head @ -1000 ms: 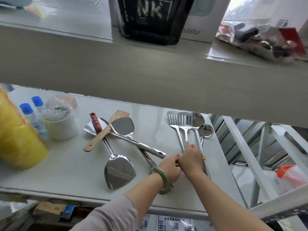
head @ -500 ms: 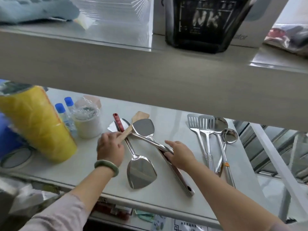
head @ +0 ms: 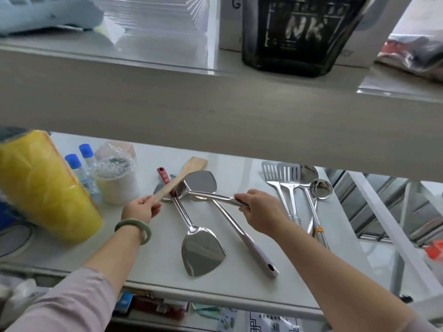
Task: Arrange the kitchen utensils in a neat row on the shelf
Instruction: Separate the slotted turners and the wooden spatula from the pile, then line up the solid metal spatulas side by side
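On the white shelf point(head: 153, 264) a pile of utensils lies crossed in the middle. My left hand point(head: 140, 209) grips the handle end of the wooden spatula point(head: 189, 170), whose blade points to the back. My right hand point(head: 260, 210) holds the handle of a steel turner point(head: 200, 182), lifted a little over the pile. Beneath lie a red-handled steel spatula point(head: 202, 251) with its blade toward me and a long steel handle point(head: 244, 238) running to the front right. At the right, two slotted turners point(head: 281, 174) and two ladles point(head: 320, 189) lie side by side.
A yellow wrapped roll point(head: 45, 188), two blue-capped bottles point(head: 80, 161) and a plastic-wrapped white cup point(head: 116, 179) stand at the left. The upper shelf board point(head: 215, 111) overhangs the back. The shelf's right end drops off beside a white frame point(head: 388, 226).
Both hands left the row at the right and moved to the middle pile. The left hand closed on the wooden spatula, the right on the steel turner's handle, lifting it slightly.
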{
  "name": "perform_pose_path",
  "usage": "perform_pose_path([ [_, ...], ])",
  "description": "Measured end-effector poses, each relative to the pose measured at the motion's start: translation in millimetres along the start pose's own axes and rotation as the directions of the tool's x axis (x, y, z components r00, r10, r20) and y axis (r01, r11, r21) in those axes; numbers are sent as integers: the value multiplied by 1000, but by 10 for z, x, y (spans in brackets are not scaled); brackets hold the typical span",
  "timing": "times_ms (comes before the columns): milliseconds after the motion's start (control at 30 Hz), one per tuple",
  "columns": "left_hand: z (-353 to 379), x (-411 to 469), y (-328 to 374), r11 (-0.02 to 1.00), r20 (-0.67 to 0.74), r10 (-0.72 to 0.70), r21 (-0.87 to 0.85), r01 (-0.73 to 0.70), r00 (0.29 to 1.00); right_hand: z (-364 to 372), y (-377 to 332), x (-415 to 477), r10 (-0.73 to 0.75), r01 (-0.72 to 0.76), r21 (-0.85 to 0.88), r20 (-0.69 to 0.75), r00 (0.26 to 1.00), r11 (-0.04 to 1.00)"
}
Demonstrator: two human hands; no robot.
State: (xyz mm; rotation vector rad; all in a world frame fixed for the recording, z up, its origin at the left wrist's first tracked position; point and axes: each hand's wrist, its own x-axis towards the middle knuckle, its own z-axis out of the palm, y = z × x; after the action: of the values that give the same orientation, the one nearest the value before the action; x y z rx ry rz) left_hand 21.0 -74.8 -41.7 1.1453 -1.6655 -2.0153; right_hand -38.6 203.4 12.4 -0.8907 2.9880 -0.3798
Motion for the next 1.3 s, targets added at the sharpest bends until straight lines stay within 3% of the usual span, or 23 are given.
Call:
perform_pose_path([
  [200, 65, 27, -60, 979, -132, -11, -203, -16, 991, 89, 37, -157, 121, -119, 34, -49, 991, 992],
  [467, 228, -107, -216, 963, -307, 15, -252, -97, 952, 274, -113, -243, 318, -312, 90, -73, 945, 946],
  [600, 255, -166, -338, 984, -343, -4, -171, -58, 939, 342, -181, -284, 377, -367, 123, -71, 923, 922],
  [667, 227, -186, -367, 999, -325, 24, 28, -16, 945, 371, -201, -299, 408, -395, 145, -70, 910, 907],
  [733, 191, -218, -358, 944, -264, 96, 330, -4, 960, 390, -223, -311, 435, -420, 165, -68, 898, 892],
  [833, 191, -317, -300, 760, -195, 184, 649, -14, 964, 418, -268, -325, 470, -451, 201, -54, 881, 870],
  [900, 272, -395, -291, 671, -139, 327, 731, -126, 935, 444, -308, -339, 484, -463, 230, -41, 874, 856],
  [967, 442, -484, -302, 591, 69, 441, 728, -347, 895, 472, -345, -355, 488, -466, 260, -24, 873, 846],
  [1033, 643, -560, -298, 637, 241, 315, 663, -393, 918, 481, -373, -367, 496, -472, 304, -1, 868, 827],
  [1133, 848, -620, -222, 758, 347, 5, 610, -230, 938, 437, -396, -387, 479, -456, 362, 29, 877, 813],
  [1300, 866, -610, -236, 860, 524, -43, 453, -236, 850, 385, -386, -380, 449, -466, 456, 154, 880, 758],
])
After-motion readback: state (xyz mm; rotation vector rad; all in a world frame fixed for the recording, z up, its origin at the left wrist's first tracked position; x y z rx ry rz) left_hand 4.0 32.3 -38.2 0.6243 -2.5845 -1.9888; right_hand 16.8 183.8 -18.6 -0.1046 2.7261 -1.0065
